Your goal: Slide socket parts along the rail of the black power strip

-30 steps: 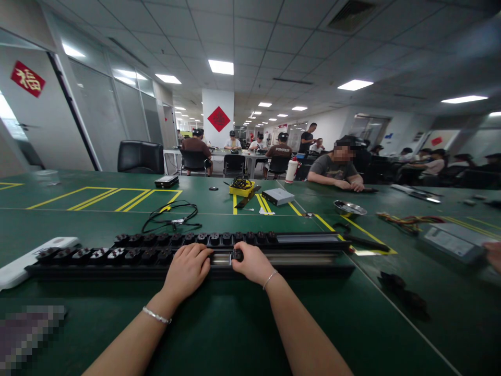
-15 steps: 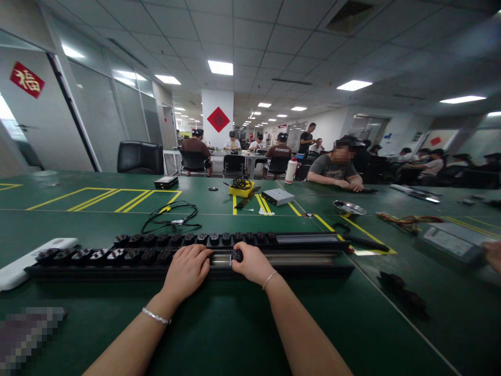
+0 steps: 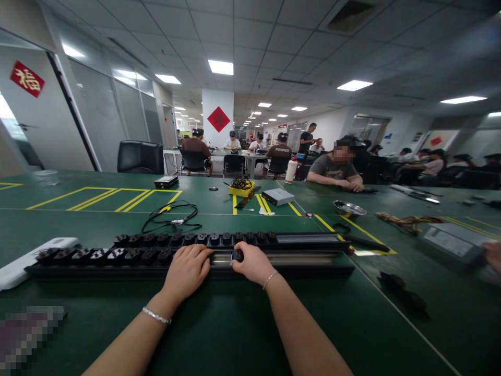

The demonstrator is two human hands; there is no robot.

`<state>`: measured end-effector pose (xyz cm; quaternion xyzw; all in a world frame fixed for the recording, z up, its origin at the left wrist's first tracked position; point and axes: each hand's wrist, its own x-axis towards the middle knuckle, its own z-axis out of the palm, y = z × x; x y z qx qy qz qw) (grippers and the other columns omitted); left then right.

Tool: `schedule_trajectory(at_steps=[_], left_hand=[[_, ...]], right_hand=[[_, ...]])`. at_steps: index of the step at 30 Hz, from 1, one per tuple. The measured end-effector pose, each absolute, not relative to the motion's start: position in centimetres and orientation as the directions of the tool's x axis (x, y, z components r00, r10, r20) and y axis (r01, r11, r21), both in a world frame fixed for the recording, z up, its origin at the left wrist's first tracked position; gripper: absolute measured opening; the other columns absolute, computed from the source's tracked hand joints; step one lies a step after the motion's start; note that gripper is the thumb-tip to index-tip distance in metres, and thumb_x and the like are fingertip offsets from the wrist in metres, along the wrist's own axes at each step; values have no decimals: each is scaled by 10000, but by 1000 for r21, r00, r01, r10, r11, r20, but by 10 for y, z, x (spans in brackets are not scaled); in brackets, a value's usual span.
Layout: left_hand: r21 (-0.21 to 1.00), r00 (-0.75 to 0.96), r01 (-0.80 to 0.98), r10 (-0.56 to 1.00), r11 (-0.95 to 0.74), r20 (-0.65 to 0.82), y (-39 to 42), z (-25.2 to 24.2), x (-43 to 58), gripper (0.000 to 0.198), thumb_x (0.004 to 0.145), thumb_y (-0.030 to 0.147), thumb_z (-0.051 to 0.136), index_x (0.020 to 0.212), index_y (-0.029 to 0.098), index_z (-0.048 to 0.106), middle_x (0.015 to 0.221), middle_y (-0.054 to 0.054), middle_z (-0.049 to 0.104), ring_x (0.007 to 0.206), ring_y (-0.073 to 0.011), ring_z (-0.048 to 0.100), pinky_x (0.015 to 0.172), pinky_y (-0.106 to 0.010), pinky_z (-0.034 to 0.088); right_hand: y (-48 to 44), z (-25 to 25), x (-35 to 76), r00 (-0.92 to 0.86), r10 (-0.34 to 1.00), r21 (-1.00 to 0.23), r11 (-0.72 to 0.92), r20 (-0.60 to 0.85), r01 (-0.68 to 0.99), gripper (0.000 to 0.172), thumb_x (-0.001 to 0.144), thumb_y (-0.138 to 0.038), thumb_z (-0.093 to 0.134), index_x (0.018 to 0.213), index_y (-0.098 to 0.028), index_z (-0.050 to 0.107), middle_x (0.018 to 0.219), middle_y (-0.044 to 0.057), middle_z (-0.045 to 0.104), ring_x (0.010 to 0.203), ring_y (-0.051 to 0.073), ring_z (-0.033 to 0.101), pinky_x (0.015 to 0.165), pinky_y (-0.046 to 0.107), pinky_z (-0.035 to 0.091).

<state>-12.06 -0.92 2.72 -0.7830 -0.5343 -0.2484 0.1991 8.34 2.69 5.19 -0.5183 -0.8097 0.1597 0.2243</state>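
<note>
Two long black rails lie side by side across the green table in front of me: a near rail (image 3: 309, 267) and a far rail (image 3: 305, 238), each carrying a row of black socket modules (image 3: 148, 240). My left hand (image 3: 188, 271) rests curled on the near rail, fingers pressing on it beside the last seated modules. My right hand (image 3: 253, 264) is closed on a small black socket module (image 3: 237, 255) sitting in the near rail's channel. A bare silver stretch of the channel shows between the two hands.
A white power strip (image 3: 27, 260) lies at the left. A black cable (image 3: 172, 216), a yellow tray of wires (image 3: 241, 187), a grey box (image 3: 277, 196) and a metal dish (image 3: 349, 208) lie farther back. Loose black parts (image 3: 403, 295) sit at right. A seated person (image 3: 336, 169) leans on the table opposite.
</note>
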Motion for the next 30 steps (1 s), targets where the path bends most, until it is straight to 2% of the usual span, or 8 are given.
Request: schedule_trajectory(at_steps=[30], left_hand=[[-50, 312, 933, 731, -356, 607, -9, 27, -121, 263, 847, 257, 397, 999, 235, 611, 996, -50, 630, 944, -196, 562, 846, -367, 373]], right_hand=[[26, 55, 85, -359, 911, -457, 413, 203, 788, 310, 668, -296, 556, 959, -197, 594, 855, 63, 640, 806, 174, 576, 709, 249, 395]])
